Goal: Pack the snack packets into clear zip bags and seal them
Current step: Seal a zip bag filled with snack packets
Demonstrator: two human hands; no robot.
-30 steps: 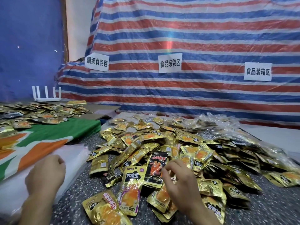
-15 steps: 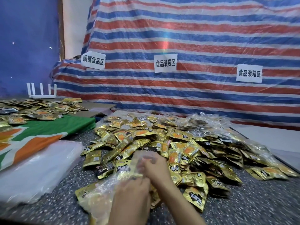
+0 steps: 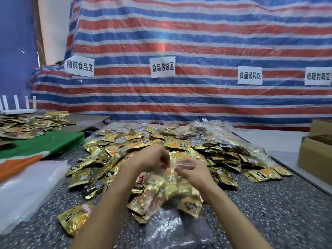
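Head cam: left hand (image 3: 152,159) and right hand (image 3: 195,170) both pinch the mouth of the zip bag (image 3: 161,193). It's stuffed with gold packets and sits low over the table (image 3: 269,212), right in front of the loose pile (image 3: 206,150). There's a box (image 3: 314,155) far right, can't see inside.

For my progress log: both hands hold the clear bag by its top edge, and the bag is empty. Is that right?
Not quite. In the head view, the left hand and right hand do hold the bag by its top edge, but it is not empty: gold packets are inside it.
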